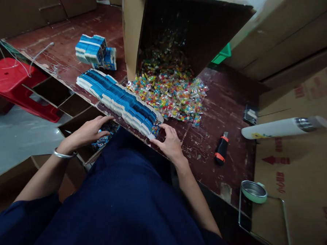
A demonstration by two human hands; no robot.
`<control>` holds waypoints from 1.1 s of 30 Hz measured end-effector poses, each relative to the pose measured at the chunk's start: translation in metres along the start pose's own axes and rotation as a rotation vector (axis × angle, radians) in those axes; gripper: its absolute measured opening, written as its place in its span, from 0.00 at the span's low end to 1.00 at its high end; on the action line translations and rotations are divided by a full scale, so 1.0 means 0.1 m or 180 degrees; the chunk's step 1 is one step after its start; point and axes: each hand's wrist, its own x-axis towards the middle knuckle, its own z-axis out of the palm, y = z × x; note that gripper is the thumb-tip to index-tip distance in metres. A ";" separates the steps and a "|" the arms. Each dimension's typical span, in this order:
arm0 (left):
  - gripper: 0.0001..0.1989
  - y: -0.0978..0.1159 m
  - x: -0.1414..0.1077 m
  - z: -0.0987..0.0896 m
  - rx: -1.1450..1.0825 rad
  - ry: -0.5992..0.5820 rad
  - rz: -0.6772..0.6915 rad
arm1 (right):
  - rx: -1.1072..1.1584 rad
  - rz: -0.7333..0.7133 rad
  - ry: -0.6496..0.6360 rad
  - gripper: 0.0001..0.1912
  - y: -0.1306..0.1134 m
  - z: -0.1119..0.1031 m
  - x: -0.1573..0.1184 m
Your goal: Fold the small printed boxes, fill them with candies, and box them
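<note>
A long row of blue and white printed cards (118,100) lies along the front edge of the dark red table. At its near right end, my right hand (169,141) has thumb and fingers apart around the end cards, touching or almost touching them. My left hand (90,131) hovers by the table edge over an open carton (82,122), fingers spread and holding nothing. Blue printed packets (104,136) show inside that carton. Behind the row, many small clear bags of colourful candies (170,97) spill out of a tipped cardboard box (133,37).
Bundled blue cards (92,49) stand farther back on the table. To the right lie a black and orange box cutter (221,149), a white bottle (275,129) and a small green-rimmed metal cup (254,192). A red stool (15,78) is at the left; a large carton (301,162) borders the right.
</note>
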 end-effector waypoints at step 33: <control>0.25 0.67 0.00 1.06 -0.2766 -0.2274 -0.0341 | 0.1353 -0.0408 -0.0722 0.13 -0.69 -0.30 -0.24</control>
